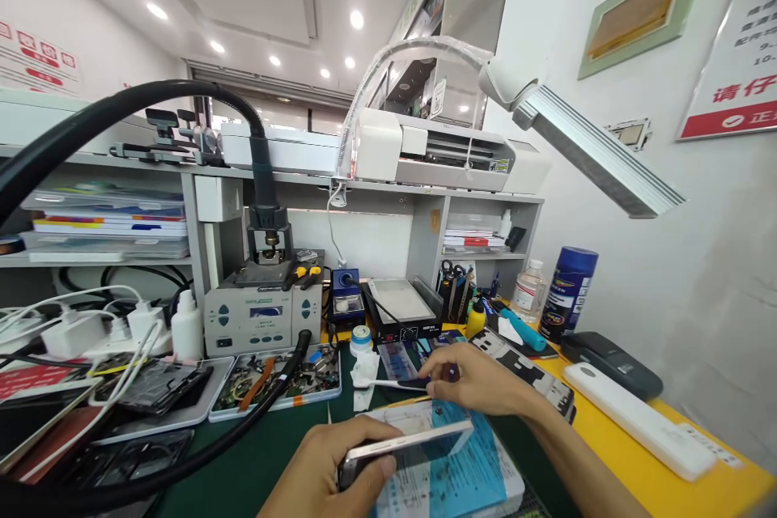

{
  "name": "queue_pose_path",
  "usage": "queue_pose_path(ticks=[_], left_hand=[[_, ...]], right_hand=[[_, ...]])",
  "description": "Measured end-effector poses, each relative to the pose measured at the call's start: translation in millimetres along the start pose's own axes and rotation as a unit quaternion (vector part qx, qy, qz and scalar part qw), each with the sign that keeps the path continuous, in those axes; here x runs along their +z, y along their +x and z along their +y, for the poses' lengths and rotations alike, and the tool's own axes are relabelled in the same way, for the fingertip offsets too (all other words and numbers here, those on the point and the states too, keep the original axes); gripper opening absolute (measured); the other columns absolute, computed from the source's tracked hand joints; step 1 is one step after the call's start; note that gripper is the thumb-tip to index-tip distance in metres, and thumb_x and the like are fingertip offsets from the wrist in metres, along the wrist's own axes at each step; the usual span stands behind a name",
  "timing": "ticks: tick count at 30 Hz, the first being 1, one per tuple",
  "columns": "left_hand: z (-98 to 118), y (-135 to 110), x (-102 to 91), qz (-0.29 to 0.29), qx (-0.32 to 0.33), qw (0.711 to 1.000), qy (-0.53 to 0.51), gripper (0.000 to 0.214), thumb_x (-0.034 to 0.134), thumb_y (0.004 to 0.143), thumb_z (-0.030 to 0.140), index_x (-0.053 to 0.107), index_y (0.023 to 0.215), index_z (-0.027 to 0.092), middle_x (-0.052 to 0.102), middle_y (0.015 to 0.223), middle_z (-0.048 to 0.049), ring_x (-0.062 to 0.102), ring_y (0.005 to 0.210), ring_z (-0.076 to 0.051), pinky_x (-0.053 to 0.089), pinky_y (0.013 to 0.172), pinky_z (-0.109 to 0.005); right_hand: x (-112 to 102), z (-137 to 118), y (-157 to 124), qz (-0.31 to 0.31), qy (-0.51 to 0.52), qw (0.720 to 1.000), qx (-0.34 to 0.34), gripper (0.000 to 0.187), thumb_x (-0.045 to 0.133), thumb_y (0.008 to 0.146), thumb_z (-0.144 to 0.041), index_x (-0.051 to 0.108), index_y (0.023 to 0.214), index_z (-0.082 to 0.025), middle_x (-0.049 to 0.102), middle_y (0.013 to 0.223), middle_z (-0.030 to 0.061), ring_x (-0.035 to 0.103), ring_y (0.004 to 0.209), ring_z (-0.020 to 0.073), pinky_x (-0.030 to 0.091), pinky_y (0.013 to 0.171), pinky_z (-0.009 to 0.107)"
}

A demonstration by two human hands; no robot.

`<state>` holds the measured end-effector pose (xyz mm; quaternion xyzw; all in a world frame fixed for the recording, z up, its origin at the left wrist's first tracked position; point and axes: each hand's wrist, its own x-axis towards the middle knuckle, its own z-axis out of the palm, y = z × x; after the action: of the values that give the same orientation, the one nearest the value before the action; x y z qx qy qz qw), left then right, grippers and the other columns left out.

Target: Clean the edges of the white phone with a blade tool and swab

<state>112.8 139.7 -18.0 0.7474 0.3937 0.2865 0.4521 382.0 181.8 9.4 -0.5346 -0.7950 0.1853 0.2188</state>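
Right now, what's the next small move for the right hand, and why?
Probably pinch the slim white-and-black tool with the right hand: its fingertips are at the dark end, though their grip is unclear. The tool's white end lies over crumpled white tissue, and the left hand holds the white-edged rectangular phone tilted above the blue-and-white box.

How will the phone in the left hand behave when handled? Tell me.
The phone, a slim flat slab in the left hand, should be stiff. Its smooth, shiny face may be slippery and, if glass, likely fragile when dropped.
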Motion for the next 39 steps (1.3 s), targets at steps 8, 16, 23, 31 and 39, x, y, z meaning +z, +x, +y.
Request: queue_pose_path(ticks=[8, 16, 23, 31, 39], left_hand=[[-2.6, 3.1, 2.9, -0.021, 0.028, 0.999, -0.032, 0.044, 0.052, 0.097, 0.054, 0.075, 0.115, 0.020, 0.071, 0.093, -0.0068, 0.063, 0.089, -0.024, 0.046, 0.074, -0.027], [-6.1, 4.6, 2.1, -0.028, 0.034, 0.998, -0.044, 0.046, 0.051, 0.096, 0.055, 0.074, 0.115, 0.021, 0.072, 0.100, -0.0068, 0.064, 0.093, -0.024, 0.044, 0.071, -0.025], [-4.9, 5.9, -1.7, -0.046, 0.014, 0.998, -0.050, 0.050, 0.051, 0.094, 0.060, 0.074, 0.118, 0.023, 0.071, 0.105, -0.0078, 0.063, 0.089, -0.023, 0.044, 0.064, -0.023], [-8.3, 4.9, 2.1, -0.017, 0.017, 0.995, -0.095, 0.046, 0.053, 0.096, 0.058, 0.074, 0.120, 0.026, 0.072, 0.095, -0.0066, 0.066, 0.087, -0.024, 0.050, 0.071, -0.025], [-9.6, 8.2, 9.2, 0.002, 0.002, 0.994, -0.106, 0.051, 0.051, 0.095, 0.063, 0.075, 0.111, 0.020, 0.069, 0.081, -0.0042, 0.060, 0.068, -0.019, 0.044, 0.057, -0.022]], right_hand=[[0.5, 39.7, 14.5, 0.026, -0.024, 0.997, 0.072, 0.015, 0.063, 0.099, -0.026, 0.070, 0.101, -0.013, 0.072, 0.090, 0.0046, 0.069, 0.084, 0.0202, 0.055, 0.080, 0.037], [5.4, 50.8, 20.1, -0.135, -0.046, 0.986, 0.088, 0.020, 0.068, 0.099, -0.033, 0.069, 0.105, -0.013, 0.072, 0.101, 0.0038, 0.071, 0.085, 0.0187, 0.061, 0.077, 0.036], [-6.0, 38.0, 8.4, -0.014, -0.043, 0.996, 0.076, 0.012, 0.070, 0.094, -0.026, 0.064, 0.095, -0.016, 0.066, 0.089, 0.0010, 0.063, 0.080, 0.0178, 0.052, 0.075, 0.033], [-35.3, 22.0, -1.9, 0.177, 0.062, 0.980, 0.062, 0.058, 0.020, 0.106, -0.058, 0.058, 0.086, -0.020, 0.034, 0.064, -0.0054, 0.034, 0.052, 0.0144, 0.033, 0.049, 0.028], [-1.1, -6.2, -3.6, 0.196, 0.002, 0.981, -0.001, 0.058, 0.049, 0.098, -0.052, 0.027, 0.054, -0.023, 0.031, 0.055, -0.0032, 0.031, 0.053, 0.0134, 0.023, 0.054, 0.031]])
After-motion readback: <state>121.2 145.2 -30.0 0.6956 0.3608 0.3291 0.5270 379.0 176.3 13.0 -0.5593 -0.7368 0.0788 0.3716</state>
